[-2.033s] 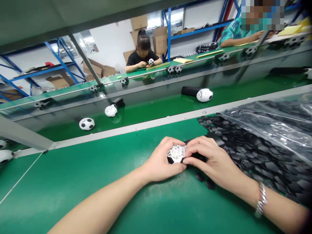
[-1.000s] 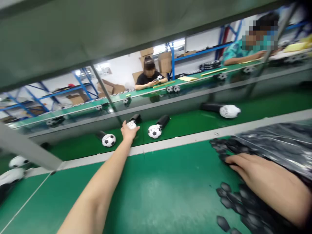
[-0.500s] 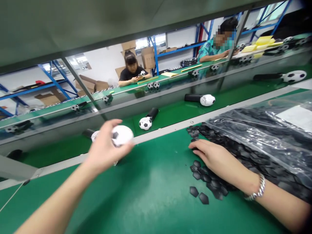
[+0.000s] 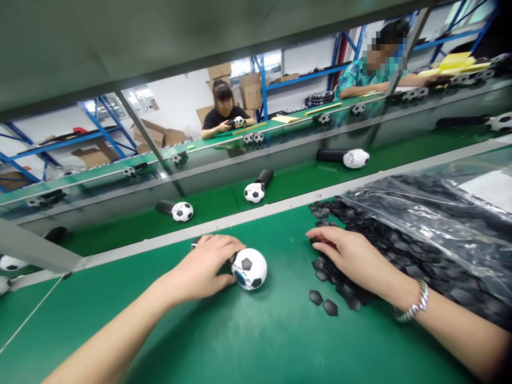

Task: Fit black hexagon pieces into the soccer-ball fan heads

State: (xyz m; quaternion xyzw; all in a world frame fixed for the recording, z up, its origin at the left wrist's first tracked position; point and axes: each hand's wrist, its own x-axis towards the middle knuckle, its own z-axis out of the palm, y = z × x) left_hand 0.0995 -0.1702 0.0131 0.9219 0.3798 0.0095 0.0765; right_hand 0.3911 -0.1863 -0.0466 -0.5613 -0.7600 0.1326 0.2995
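Observation:
My left hand (image 4: 208,266) is closed around the black handle of a football-patterned device, low over the green table. The device's round white head (image 4: 250,269) with black pentagons sticks out to the right of my fingers, a bluish round spot on its near side. Most of the handle is hidden under my palm. My right hand (image 4: 348,253) pinches a small black pentagon piece (image 4: 313,241) at its fingertips, beside a heap of similar black pentagon pieces (image 4: 376,250). Two loose pentagons (image 4: 330,308) lie just in front of the heap.
A clear plastic bag (image 4: 432,213) covers part of the heap at right. Beyond the table's metal edge (image 4: 280,207), a green conveyor carries several football-headed devices (image 4: 255,192). Two people (image 4: 224,114) sit working across it. A metal post (image 4: 40,245) stands at left.
My left hand has come from the conveyor edge rightward and nearer over the table with the device. My right hand stays by the heap, pinching. The view has shifted slightly.

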